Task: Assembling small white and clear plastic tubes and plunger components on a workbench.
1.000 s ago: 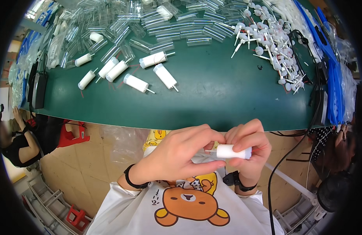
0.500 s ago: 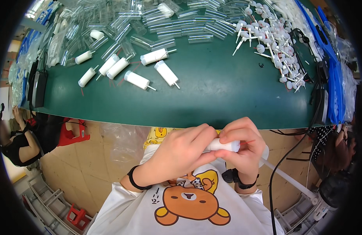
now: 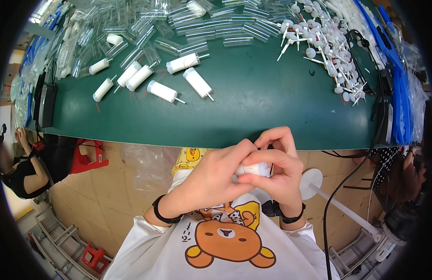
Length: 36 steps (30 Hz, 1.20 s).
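Note:
Just in front of the table's near edge, a white cylinder [image 3: 254,169] with a translucent end lies between my hands. My left hand [image 3: 221,169] is closed around its left end and covers that part. My right hand [image 3: 281,165] pinches the right end between thumb and fingers, with one finger raised over it. Farther off on the table, several similar white cylinders [image 3: 197,84] lie on their sides, with thin white stems and fine red wires.
Clear plastic tubes [image 3: 197,33] are heaped across the back of the green table [image 3: 253,102]. White round-headed stems [image 3: 335,60] form a pile at the right. A black box [image 3: 47,106] stands at the left edge; a black cable [image 3: 339,191] hangs at right. Two people sit nearby.
My hands have drawn closer together, and the right one has moved left along the cylinder. Its fingers now cover more of the cylinder's right end.

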{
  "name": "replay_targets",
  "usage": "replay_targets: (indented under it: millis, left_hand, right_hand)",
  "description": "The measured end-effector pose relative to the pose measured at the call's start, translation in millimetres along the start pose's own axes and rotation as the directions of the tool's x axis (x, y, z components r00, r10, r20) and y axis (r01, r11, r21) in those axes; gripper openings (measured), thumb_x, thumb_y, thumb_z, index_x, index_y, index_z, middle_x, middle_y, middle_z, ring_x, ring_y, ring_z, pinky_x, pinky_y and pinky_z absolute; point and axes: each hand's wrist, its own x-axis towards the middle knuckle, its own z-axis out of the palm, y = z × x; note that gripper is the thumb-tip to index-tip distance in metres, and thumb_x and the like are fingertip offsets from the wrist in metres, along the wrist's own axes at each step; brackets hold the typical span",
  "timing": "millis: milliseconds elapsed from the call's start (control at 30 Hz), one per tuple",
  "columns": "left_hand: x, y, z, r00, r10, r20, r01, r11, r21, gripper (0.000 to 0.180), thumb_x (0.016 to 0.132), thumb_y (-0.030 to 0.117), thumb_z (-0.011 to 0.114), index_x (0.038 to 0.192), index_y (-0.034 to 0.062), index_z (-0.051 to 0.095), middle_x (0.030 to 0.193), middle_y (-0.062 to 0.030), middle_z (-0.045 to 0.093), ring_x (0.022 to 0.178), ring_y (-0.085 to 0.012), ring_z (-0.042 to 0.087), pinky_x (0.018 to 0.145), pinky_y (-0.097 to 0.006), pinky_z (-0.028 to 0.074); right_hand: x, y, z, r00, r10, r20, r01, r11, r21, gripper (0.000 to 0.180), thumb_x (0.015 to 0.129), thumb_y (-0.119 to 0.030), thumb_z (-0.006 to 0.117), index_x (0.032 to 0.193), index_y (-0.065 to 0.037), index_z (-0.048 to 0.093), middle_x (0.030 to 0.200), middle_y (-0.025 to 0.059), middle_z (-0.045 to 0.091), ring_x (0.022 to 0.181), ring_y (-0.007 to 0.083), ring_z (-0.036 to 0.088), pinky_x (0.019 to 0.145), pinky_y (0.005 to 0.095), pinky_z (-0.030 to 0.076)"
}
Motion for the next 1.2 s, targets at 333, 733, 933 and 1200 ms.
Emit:
replay_targets:
  millis: [333,733,933,1200]
  left_hand:
    - [-5,9,-3,0.949,-0.205,0.241,0.314,0.697,-0.644,0.030,0.093,0.019,0.045,0.116,0.0008,0.042,0.106,-0.0085,0.048,0.083,-0.0141,0.052,0.074,-0.029,0.043]
    - [-11,11,4,0.953,-0.162,0.257,0.303,0.571,-0.763,0.036,0.100,0.029,0.025,0.120,0.0014,0.036,0.087,-0.0026,0.046,0.071,-0.0078,0.039,0.066,-0.021,0.036]
    - [-11,11,5,0.963,-0.176,0.206,0.271,0.657,-0.704,0.039,0.100,0.031,0.023,0.120,0.0009,0.038,0.086,-0.0024,0.045,0.072,-0.0079,0.040,0.067,-0.022,0.037]
    - [-11,8,9,0.975,-0.168,0.145,0.221,0.698,-0.681,0.038,0.100,0.029,0.026,0.120,0.0005,0.040,0.085,-0.0017,0.045,0.073,-0.0079,0.041,0.069,-0.022,0.037]
  right_hand:
    - [2,-1,-7,0.978,-0.118,-0.171,0.144,0.978,0.150,0.028,0.075,0.002,0.061,0.102,0.002,0.055,0.109,0.0167,0.053,0.099,0.0262,0.056,0.082,0.0362,0.047]
    - [4,1,1,0.960,-0.231,-0.161,0.251,0.960,0.121,0.019,0.076,0.010,0.057,0.094,0.004,0.060,0.100,0.0198,0.063,0.098,0.0349,0.060,0.081,0.0399,0.050]
    - [7,3,2,0.940,-0.302,-0.162,0.311,0.950,0.037,0.025,0.070,0.010,0.062,0.094,0.002,0.061,0.097,0.0175,0.065,0.096,0.0351,0.061,0.079,0.0394,0.051]
    - [4,-4,1,0.922,-0.356,-0.154,0.335,0.931,-0.147,0.029,0.066,0.007,0.070,0.092,0.002,0.061,0.095,0.0167,0.065,0.090,0.0317,0.063,0.076,0.0379,0.051]
